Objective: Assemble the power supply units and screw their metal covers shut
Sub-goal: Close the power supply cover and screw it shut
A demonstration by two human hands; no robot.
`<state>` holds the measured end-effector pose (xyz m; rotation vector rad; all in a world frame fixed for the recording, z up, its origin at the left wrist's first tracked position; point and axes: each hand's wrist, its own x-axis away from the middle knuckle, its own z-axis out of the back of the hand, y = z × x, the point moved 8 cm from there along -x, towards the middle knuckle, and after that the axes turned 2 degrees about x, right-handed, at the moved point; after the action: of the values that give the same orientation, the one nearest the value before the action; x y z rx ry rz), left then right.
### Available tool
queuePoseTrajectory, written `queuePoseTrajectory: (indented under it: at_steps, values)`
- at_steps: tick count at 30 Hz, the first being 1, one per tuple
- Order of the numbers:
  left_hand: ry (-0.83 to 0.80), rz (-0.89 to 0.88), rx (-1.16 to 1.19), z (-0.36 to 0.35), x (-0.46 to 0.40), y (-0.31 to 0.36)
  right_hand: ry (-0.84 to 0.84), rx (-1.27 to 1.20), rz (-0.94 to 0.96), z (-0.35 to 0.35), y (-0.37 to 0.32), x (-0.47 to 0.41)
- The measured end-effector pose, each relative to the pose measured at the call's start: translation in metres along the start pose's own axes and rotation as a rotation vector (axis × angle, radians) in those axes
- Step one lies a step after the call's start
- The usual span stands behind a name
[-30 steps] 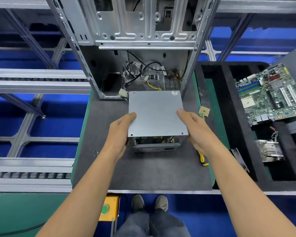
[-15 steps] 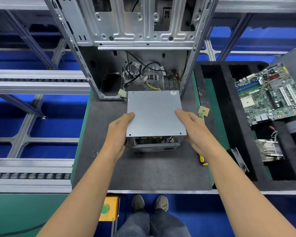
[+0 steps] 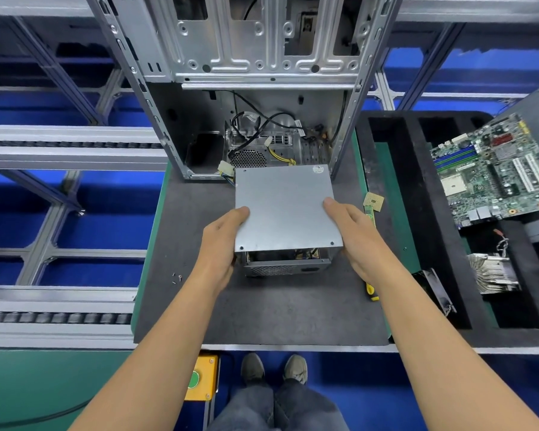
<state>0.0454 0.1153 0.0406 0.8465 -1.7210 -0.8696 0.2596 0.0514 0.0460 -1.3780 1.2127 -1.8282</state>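
Left hand [image 3: 220, 244] and right hand [image 3: 360, 241] grasp opposite edges of the metal cover [image 3: 285, 208], held just above the power supply unit [image 3: 285, 264] on the grey mat [image 3: 262, 312] before the computer chassis [image 3: 262, 88]. A round sticker [image 3: 318, 169] on the cover is illegible.

An electronics assembly line: roller conveyor rails [image 3: 59, 317], an open computer chassis [image 3: 262, 88], a motherboard [image 3: 492, 172].
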Motion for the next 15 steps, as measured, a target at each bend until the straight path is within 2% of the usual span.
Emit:
queuePoseTrajectory:
  at_steps: [15]
  values:
    - [0.027, 0.018, 0.014, 0.0011, -0.0033, -0.003, -0.044, -0.05, 0.019, -0.0068, -0.002, 0.0037]
